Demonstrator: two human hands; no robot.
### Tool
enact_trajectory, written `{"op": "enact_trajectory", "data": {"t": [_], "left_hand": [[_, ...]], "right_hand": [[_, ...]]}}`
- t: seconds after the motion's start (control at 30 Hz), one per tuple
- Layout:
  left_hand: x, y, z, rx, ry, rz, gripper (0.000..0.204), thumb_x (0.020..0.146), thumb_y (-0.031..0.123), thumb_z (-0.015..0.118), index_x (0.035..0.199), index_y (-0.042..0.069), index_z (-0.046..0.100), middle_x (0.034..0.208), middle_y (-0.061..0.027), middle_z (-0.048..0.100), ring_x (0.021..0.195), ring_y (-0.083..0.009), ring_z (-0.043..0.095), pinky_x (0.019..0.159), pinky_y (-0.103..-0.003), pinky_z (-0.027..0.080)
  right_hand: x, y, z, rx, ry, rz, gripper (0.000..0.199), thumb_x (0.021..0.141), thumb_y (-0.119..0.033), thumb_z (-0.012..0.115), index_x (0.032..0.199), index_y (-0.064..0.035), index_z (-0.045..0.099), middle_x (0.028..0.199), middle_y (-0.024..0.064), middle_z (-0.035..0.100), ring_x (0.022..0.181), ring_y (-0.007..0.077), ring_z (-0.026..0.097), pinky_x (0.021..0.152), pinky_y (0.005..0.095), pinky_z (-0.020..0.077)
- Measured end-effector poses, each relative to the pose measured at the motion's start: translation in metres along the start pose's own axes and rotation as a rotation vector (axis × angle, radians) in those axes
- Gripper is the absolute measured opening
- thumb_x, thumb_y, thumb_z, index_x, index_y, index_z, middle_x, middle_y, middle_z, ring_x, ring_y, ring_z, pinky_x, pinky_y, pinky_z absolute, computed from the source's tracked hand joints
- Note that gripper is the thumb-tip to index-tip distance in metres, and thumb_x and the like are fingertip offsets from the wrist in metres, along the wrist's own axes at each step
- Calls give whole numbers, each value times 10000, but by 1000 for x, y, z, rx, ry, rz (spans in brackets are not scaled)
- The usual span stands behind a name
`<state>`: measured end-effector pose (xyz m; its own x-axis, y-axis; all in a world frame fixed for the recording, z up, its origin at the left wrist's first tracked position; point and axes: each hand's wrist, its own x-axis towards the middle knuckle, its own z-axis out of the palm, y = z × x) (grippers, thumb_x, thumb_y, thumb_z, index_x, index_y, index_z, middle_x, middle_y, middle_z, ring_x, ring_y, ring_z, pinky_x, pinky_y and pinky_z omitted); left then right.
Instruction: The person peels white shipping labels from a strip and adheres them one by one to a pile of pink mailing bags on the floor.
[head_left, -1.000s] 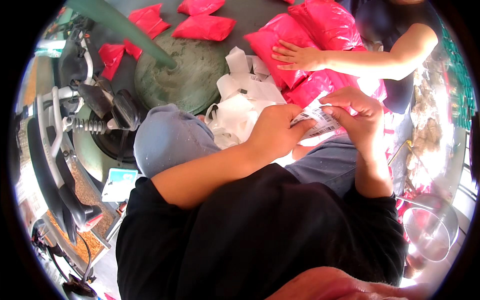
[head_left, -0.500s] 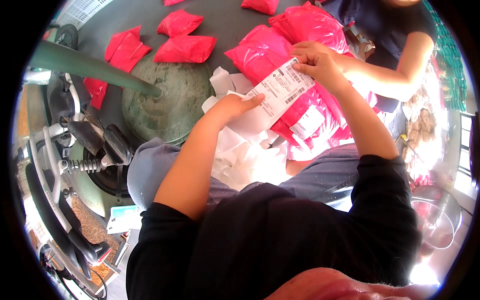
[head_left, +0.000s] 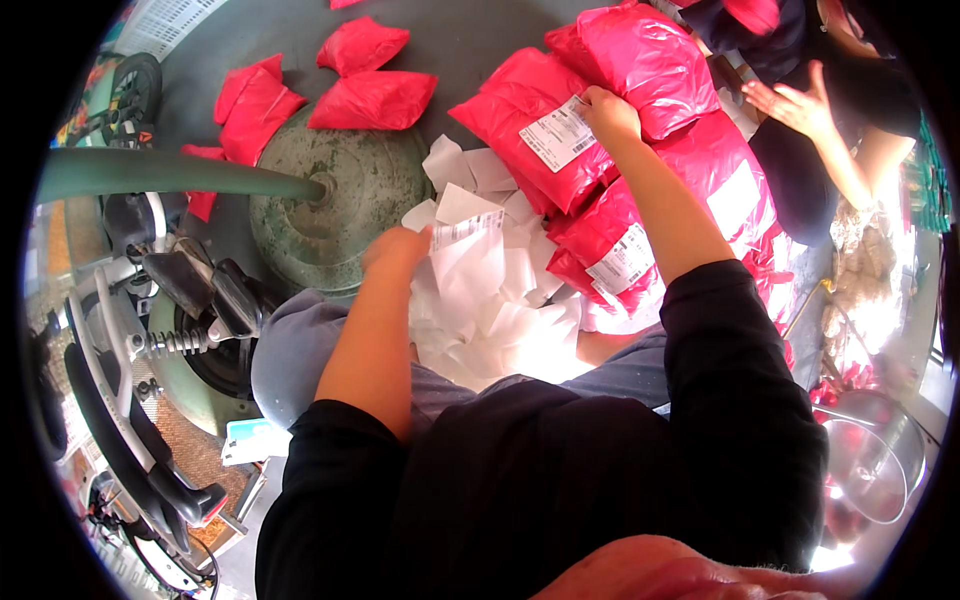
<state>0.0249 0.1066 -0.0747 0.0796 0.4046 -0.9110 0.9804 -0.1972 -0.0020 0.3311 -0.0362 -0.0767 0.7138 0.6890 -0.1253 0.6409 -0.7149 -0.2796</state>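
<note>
My right hand (head_left: 613,116) rests at the upper right end of a white shipping label (head_left: 556,140), its fingers curled on the label's edge. The label lies on a plump pinkish-red plastic mailer bag (head_left: 510,95). Lower left, my left hand (head_left: 396,248) is closed on a white slip of backing paper (head_left: 465,240) with a printed strip along its top. That slip hangs over a heap of loose white papers (head_left: 500,325) between my knees. A second labelled mailer bag (head_left: 605,262) sits just below the first.
More red mailer bags (head_left: 650,70) pile at the right; others (head_left: 372,100) lie beyond a round green metal base (head_left: 335,210) with a slanting pole (head_left: 180,170). A co-worker's hand (head_left: 800,105) is spread at upper right. A scooter-like frame (head_left: 190,300) stands at left, a clear bucket (head_left: 870,450) at right.
The label, earlier stretched between my hands, now lies on the mailer bag. My left hand has moved down and left with the slip. The co-worker's hand has withdrawn to the right.
</note>
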Motion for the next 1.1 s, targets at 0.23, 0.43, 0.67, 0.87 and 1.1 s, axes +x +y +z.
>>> {"op": "enact_trajectory", "data": {"t": [0.23, 0.43, 0.67, 0.87, 1.1], "left_hand": [[-47, -7, -13, 318, 372, 243, 304, 758, 316, 580, 926, 68, 636, 927, -121, 624, 886, -284, 592, 744, -372, 461], [-137, -6, -46, 56, 418, 880, 176, 725, 89, 578, 881, 37, 640, 852, -168, 613, 773, -314, 583, 677, -374, 456], [-190, -61, -77, -346, 53, 1055, 210, 781, 34, 547, 975, 33, 625, 836, -90, 628, 755, -134, 579, 671, -259, 442], [-209, -62, -56, -514, -158, 1475, 221, 815, 6, 530, 1023, -38, 589, 955, -80, 618, 863, -105, 566, 770, -230, 433], [-226, -37, -9, -167, 230, 1989, 317, 816, -8, 523, 1132, 14, 539, 1024, -78, 579, 940, -137, 541, 773, -247, 425]], "right_hand": [[-28, -49, 5, -294, 277, 53, 649, 739, -397, 594, 1237, -35, 388, 1267, 119, 391, 1116, 266, 434, 851, 458, 409], [-59, -64, 61, -288, 351, -1, 898, 712, -621, 474, 1293, 40, 296, 1374, 156, 271, 1278, 318, 227, 1031, 512, 101], [-56, -70, 35, -101, 156, 41, 841, 745, -644, 441, 1286, -7, 348, 1344, 168, 322, 1274, 261, 255, 1031, 468, 142], [-150, -135, -112, 1246, -753, -337, 655, 843, -603, 321, 1131, -55, 536, 1085, 64, 571, 1018, 170, 509, 873, 300, 364], [-217, -128, -192, 1120, -581, -323, 340, 769, -173, 659, 1017, 29, 547, 925, 81, 606, 849, 117, 575, 734, 221, 458]]}}
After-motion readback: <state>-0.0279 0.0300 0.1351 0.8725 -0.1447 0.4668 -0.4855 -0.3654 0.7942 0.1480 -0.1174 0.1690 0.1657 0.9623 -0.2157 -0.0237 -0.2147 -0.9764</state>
